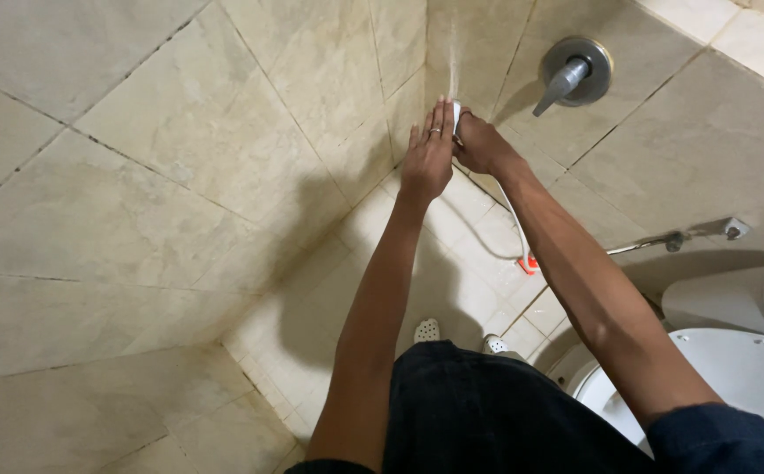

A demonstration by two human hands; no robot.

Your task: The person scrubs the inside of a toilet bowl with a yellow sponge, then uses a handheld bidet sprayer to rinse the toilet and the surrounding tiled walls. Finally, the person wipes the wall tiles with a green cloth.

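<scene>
Looking down, you see two bare arms reaching out toward the corner of a tiled wall. On the left side there is only wall, made of big tan tiles.

One left hand is held up flat. Its fingers are straight and close together, and one finger has one ring on it. It holds nothing.

Just beside it, almost touching, is one right hand. Its fingers are curled around one small white sprayer head, and a thin stream of water shoots up the wall from it. One white hose hangs down from that hand to the floor.

Down below, two white shoes with holes peek out past the dark clothes.

Farther right, one round metal tap handle sticks out of the wall. Lower, one thin metal pipe runs along the wall. One white toilet sits in the right corner, lid down.
</scene>
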